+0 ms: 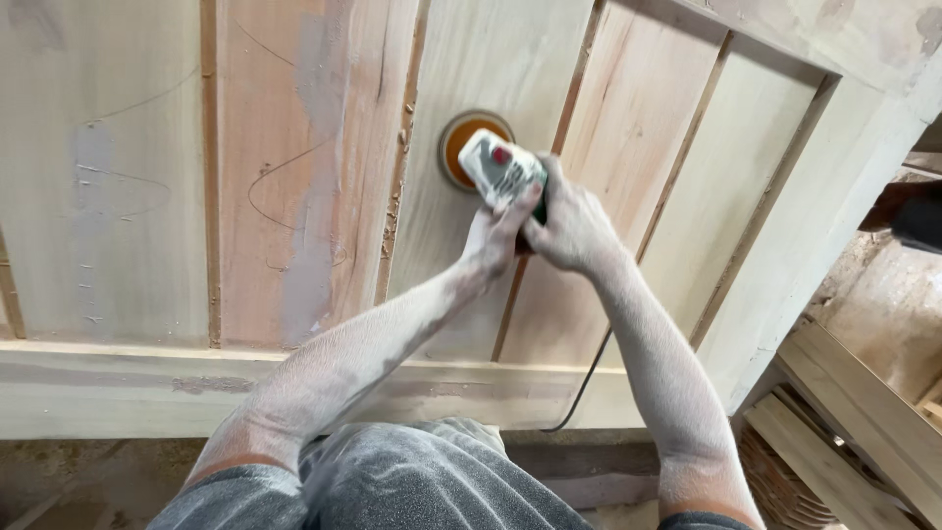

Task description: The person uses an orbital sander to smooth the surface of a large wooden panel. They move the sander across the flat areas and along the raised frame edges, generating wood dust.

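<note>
Fingers of our left hand (494, 238) and right hand (567, 228) (both dust-coated) clamp the white-and-green electric sander (500, 167), its orange disc (459, 137) beyond our fingertips on the pale wooden panelled door (128, 216).

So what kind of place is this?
Probably a woodworking shop. Both hands, left and right, hold a sander on a big wooden panel, dust coats the arms, and planks are stacked nearby.

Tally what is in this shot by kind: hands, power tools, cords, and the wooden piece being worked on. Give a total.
Hands: 2, the left hand and the right hand, both gripping the sander
Sander: 1, with an orange disc
Power cord: 1
Panelled wooden door: 1
Total: 5
</note>
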